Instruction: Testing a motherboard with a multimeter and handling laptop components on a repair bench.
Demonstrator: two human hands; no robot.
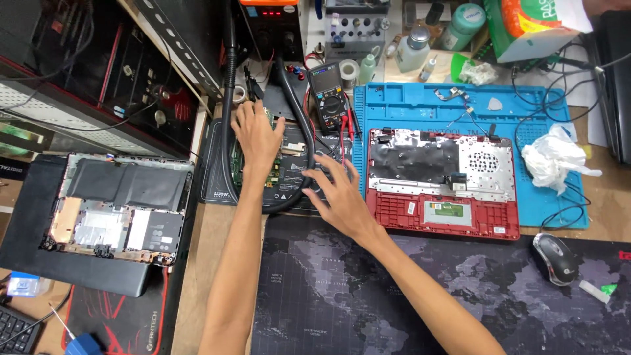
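My left hand (257, 137) lies flat with fingers spread on a green circuit board (281, 172) that rests on a small dark mat. My right hand (340, 192) hovers just right of that board, fingers apart, holding nothing, close to a thick black hose (303, 135) that curves around the board. A red opened laptop base (439, 182) with bare metal shielding lies to the right on a blue work mat (420, 102). A black multimeter (330, 96) with red and black leads stands behind the board.
An opened dark laptop shell (115, 207) lies at the left. Crumpled white tissue (552, 158) and a grey mouse (555, 258) are at the right. Bottles (414, 47) and a soldering station (269, 20) line the back. A dark map-print mat (342, 289) covers the front.
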